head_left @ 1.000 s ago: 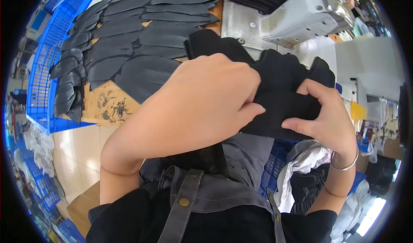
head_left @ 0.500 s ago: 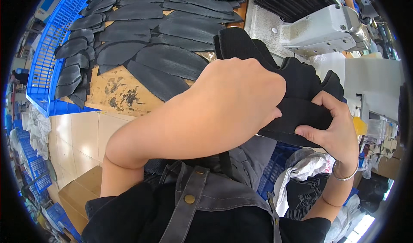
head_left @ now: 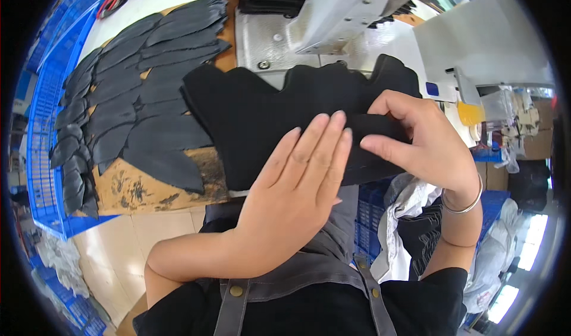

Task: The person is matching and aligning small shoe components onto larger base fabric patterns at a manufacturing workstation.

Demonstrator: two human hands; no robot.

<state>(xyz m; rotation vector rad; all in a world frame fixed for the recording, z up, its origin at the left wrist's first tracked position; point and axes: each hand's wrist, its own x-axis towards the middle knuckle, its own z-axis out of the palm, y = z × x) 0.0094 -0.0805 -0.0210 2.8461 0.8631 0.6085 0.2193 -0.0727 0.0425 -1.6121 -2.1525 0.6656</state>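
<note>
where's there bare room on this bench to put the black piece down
Bare metal plate between the stacked dark leather pieces and the sewing machine; bare worn wood at the near edge below those pieces. The bench's left side is crowded with them. Both the left hand and right hand are on the black fabric piece.

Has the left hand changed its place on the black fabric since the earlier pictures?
Yes. The left hand earlier covered the black fabric piece up to its top edge; now it lies lower, fingers flat on the lower part, away from the sewing machine.
</note>
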